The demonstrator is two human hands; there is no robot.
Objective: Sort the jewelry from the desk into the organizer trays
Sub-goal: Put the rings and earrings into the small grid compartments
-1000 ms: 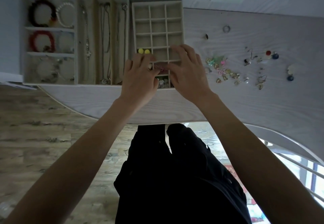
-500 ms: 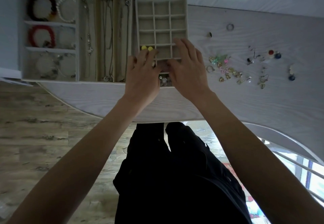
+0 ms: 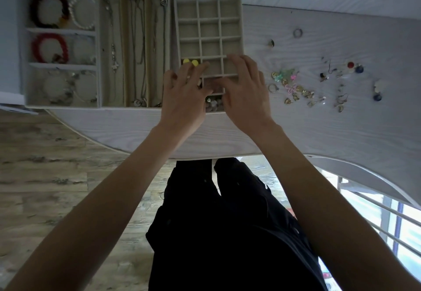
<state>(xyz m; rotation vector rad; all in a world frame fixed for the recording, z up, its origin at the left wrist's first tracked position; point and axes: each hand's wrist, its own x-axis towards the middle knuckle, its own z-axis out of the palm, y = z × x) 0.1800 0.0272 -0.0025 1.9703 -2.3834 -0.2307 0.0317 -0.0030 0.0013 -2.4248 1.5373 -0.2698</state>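
Loose earrings (image 3: 300, 88) are scattered on the table (image 3: 341, 135) at 3 o'clock of the grid tray (image 3: 208, 28). Both hands are held over its near compartments: left hand (image 3: 184, 99) with fingers spread, right hand (image 3: 246, 94) with fingers extended; any grasp cannot be told

Three trays stand side by side at the far left of the surface (image 3: 341, 131). The bracelet tray (image 3: 22, 40) is leftmost, the necklace tray (image 3: 124, 47) is in the middle, and the grid tray (image 3: 209, 19) is on the right. Both hands (image 3: 184, 99) lie over the near cells of the grid tray. Loose earrings (image 3: 296, 88) lie on the surface to its right, and two rings (image 3: 297, 32) lie behind them.
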